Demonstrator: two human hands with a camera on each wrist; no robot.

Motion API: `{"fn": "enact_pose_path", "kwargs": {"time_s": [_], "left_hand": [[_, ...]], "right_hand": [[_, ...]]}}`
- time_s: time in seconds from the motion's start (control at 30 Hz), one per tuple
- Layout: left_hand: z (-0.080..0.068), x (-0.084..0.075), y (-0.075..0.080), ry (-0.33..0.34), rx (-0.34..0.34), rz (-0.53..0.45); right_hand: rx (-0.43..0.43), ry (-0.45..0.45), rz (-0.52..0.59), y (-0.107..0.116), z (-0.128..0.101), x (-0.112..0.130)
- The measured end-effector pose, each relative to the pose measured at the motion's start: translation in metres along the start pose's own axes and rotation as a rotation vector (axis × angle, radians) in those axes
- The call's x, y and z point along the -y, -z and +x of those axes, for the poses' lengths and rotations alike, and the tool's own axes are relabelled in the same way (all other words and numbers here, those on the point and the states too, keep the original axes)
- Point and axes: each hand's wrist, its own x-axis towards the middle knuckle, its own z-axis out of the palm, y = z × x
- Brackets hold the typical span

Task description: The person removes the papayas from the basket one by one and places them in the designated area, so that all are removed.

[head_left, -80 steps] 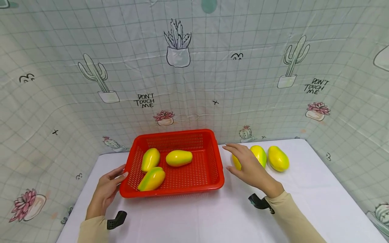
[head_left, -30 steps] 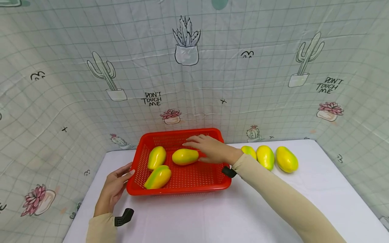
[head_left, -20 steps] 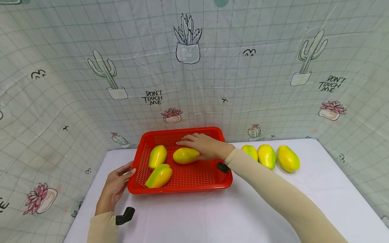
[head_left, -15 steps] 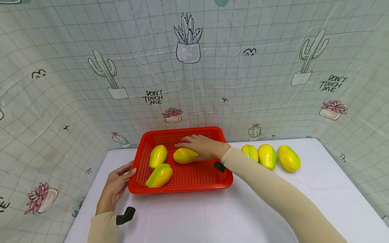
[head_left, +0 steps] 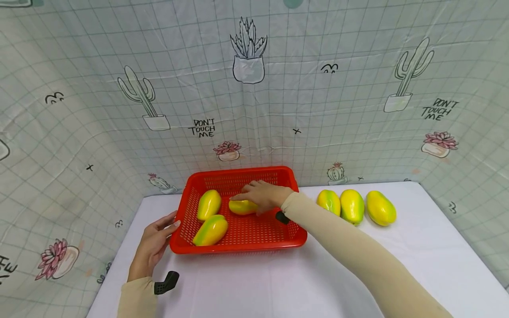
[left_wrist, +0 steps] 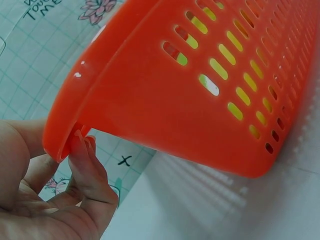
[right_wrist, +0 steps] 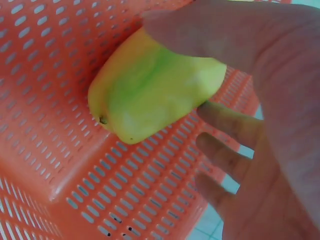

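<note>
The right hand (right_wrist: 260,90) fills the right side of the picture, its palm turned toward a yellow-green mango (right_wrist: 155,95). The thumb lies over the top of the fruit and touches it; a finger (right_wrist: 230,122) touches its lower right end, while the other fingers below are loosely bent and apart from it. The mango lies on its side on the perforated floor of a red plastic basket (right_wrist: 60,65), its small dark stem spot facing lower left. Its middle is pale green, and its edges are yellow. The basket's slotted floor and wall fill the left and bottom of the picture.
</note>
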Motion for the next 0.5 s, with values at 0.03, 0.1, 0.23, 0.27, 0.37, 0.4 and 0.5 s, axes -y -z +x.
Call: {"fn": "enact_pose_path", "kwargs": {"time_s": [0.03, 0.1, 0.23, 0.27, 0.37, 0.4, 0.5], "left_hand": [[-0.0001, 0.0001, -0.0002, 0.001, -0.001, 0.002], [0.0, 0.0005, -0.0008, 0.001, -0.002, 0.002], [0.0, 0.0005, -0.0019, 0.0, -0.001, -0.002], [0.0, 0.0005, -0.002, -0.001, -0.001, -0.002], [-0.0003, 0.0007, -0.0019, 0.0, -0.005, 0.002], [-0.0005, 0.0007, -0.0017, 0.001, -0.007, 0.004], [-0.0008, 0.001, -0.0012, 0.004, -0.01, 0.011]], "right_hand": [[0.007, -0.007, -0.008, -0.0003, 0.0005, 0.0007], [0.024, -0.013, -0.037, -0.0004, 0.001, 0.0019], [0.04, -0.03, -0.082, 0.0008, 0.0004, 0.004], [0.038, -0.034, -0.092, 0.001, 0.0002, 0.0042], [0.01, -0.049, -0.103, 0.0002, 0.0008, 0.0049], [-0.002, -0.053, -0.107, -0.0004, 0.0013, 0.0051], [-0.028, -0.064, -0.108, -0.0037, 0.004, 0.0057]]}}
